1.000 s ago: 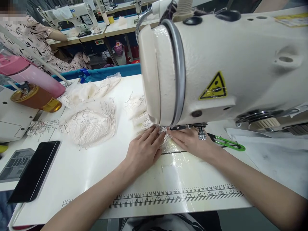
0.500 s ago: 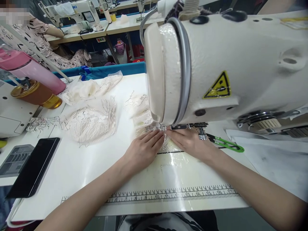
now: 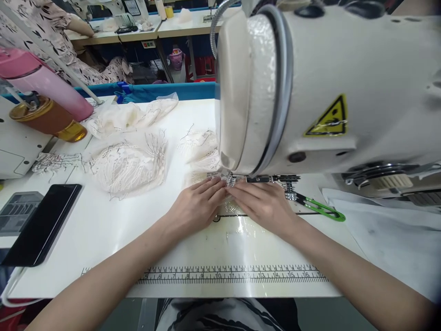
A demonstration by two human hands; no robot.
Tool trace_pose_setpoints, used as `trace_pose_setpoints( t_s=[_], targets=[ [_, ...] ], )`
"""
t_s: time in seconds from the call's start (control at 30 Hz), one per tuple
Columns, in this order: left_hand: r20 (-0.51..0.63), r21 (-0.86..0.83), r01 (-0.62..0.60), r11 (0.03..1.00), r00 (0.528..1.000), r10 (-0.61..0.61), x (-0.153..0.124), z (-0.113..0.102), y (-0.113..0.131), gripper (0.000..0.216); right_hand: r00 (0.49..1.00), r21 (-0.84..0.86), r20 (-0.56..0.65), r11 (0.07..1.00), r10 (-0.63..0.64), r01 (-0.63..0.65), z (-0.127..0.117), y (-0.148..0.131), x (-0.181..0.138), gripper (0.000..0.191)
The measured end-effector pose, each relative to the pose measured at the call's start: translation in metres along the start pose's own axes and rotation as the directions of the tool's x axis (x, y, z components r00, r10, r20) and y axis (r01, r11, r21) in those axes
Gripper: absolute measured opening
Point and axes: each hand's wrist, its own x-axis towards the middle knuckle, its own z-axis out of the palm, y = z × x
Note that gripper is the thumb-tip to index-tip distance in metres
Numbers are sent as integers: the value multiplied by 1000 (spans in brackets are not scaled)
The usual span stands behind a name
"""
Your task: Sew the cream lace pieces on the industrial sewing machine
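The hands have drawn closer together over the last second, so that the fingertips of the left hand (image 3: 195,204) and right hand (image 3: 267,202) now nearly meet in front of the needle of the sewing machine (image 3: 255,92). Both lie palm down, fingers side by side and almost straight, on the pale lace (image 3: 201,149) being worked; whether any fingertip pinches it cannot be told. Part of that lace shows at the needle between the hands, and the rest lies loosely gathered behind the left hand, beside the machine's head. Just right of the right hand lie green snips (image 3: 324,209), with a white cloth (image 3: 386,234) farther right. To the left, a fringed lace bundle (image 3: 129,170) rests on the table (image 3: 103,220), well apart from the left hand, and a black phone (image 3: 43,225) lies near the table's left side. A printed ruler (image 3: 227,275) runs along the front edge, partly covered by the left forearm.
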Motion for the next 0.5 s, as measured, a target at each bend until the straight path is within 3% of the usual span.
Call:
trace_pose_setpoints(
  t_s=[0.17,0.33,0.5],
  targets=[
    [7,-25,71,997,997,-71,2,1,3,29,1000,80,-9,997,8,-7,1,1,3,12],
    [-26,-33,53,998,998,-54,2,0,-1,32,999,143,21,989,-45,41,-1,-1,7,10],
    [-110,-7,18,1000,994,-18,2,-3,-4,21,1000,163,20,987,-14,11,-3,-2,7,9]
  ],
)
